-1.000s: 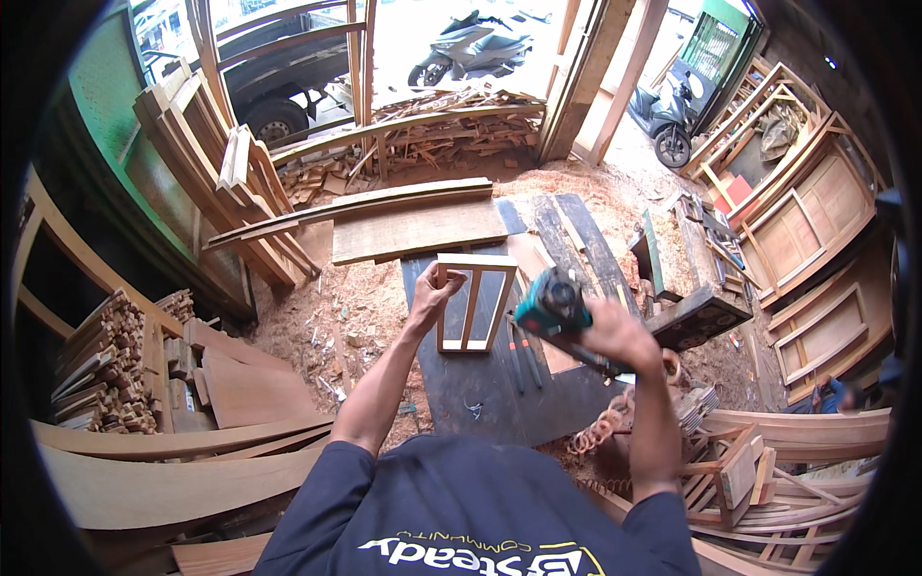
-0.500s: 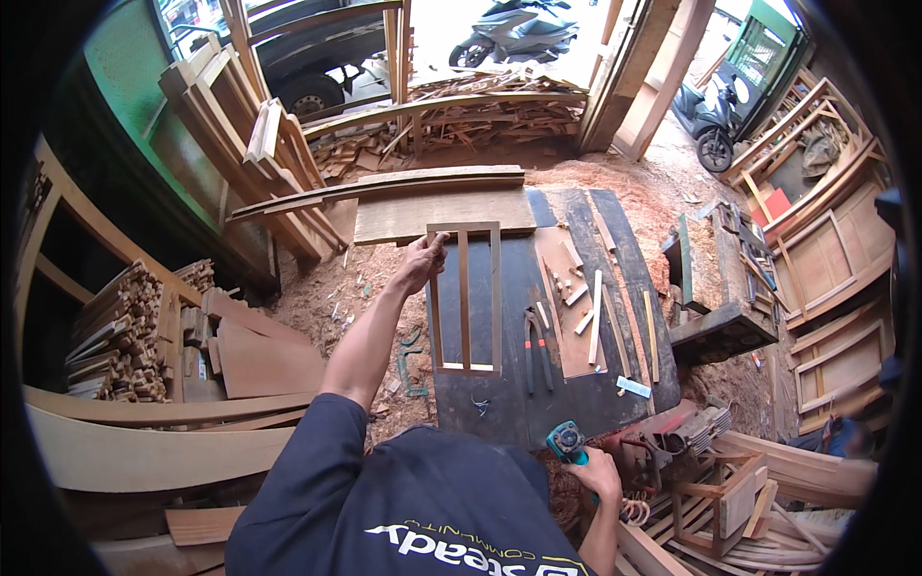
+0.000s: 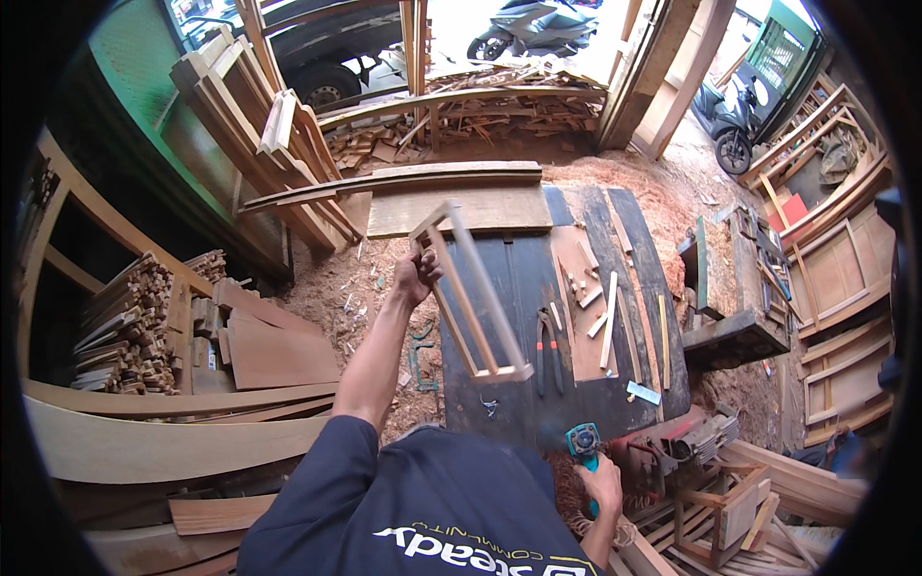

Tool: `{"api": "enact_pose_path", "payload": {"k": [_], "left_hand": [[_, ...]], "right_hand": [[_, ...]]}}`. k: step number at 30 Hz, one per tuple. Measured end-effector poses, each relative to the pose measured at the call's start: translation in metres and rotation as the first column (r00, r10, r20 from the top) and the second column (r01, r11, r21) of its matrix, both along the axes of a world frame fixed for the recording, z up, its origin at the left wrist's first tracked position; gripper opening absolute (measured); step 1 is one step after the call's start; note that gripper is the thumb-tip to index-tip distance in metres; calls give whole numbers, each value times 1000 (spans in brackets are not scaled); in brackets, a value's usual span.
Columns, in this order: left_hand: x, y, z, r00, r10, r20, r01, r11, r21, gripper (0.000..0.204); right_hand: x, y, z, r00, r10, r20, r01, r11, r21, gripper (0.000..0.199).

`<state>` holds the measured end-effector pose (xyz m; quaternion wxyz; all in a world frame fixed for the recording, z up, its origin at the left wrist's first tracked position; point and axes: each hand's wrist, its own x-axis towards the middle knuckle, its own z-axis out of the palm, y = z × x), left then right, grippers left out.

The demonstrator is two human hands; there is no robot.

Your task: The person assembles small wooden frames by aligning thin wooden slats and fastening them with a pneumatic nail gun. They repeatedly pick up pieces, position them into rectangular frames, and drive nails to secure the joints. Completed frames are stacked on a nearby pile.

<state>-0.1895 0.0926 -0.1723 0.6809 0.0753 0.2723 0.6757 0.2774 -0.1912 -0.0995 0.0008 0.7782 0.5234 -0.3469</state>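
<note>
My left hand (image 3: 417, 273) is closed round one long side of a narrow wooden frame (image 3: 465, 301) with a middle bar. The frame hangs tilted over the dark workbench (image 3: 514, 413), and its far rail is smeared by motion. Low on the right, my right hand (image 3: 602, 482) grips the handle of a teal nail gun (image 3: 583, 442), its black round head facing up. Orange-handled pincers (image 3: 548, 350) lie on the bench beside the frame. Right of them, several short light wood strips (image 3: 608, 322) rest on a brown board (image 3: 584, 360).
A wide plank (image 3: 461, 211) spans the bench's far edge. A red machine (image 3: 663, 444) stands near my right hand. Stacked sticks (image 3: 130, 331) fill the left, and a heavy wooden stand (image 3: 735, 331) is on the right. Green clamps (image 3: 423, 363) lie among floor shavings.
My left hand has lifted and tilted the wooden frame, which stood straighter over the bench before. My right hand keeps its hold on the nail gun. The view has shifted slightly.
</note>
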Motion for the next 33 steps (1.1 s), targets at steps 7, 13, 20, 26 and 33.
{"api": "enact_pose_path", "payload": {"k": [7, 13, 20, 26, 33], "left_hand": [[52, -20, -36, 808, 0, 589, 21, 999, -29, 34], [123, -33, -70, 877, 27, 480, 76, 978, -194, 43], [140, -16, -101, 954, 283, 102, -228, 901, -368, 28], [139, 11, -108, 976, -11, 216, 46, 986, -158, 35], [144, 54, -120, 954, 0, 299, 46, 988, -146, 37]], "right_hand": [[-33, 13, -36, 973, -64, 222, 9, 970, 242, 68], [-35, 32, -112, 929, 64, 366, -195, 922, 334, 78], [-38, 37, -127, 936, 145, 321, -263, 894, 362, 72], [-58, 116, -26, 982, 189, 12, -187, 957, 223, 48], [-169, 265, -71, 845, 290, -449, -340, 940, -32, 63]]}}
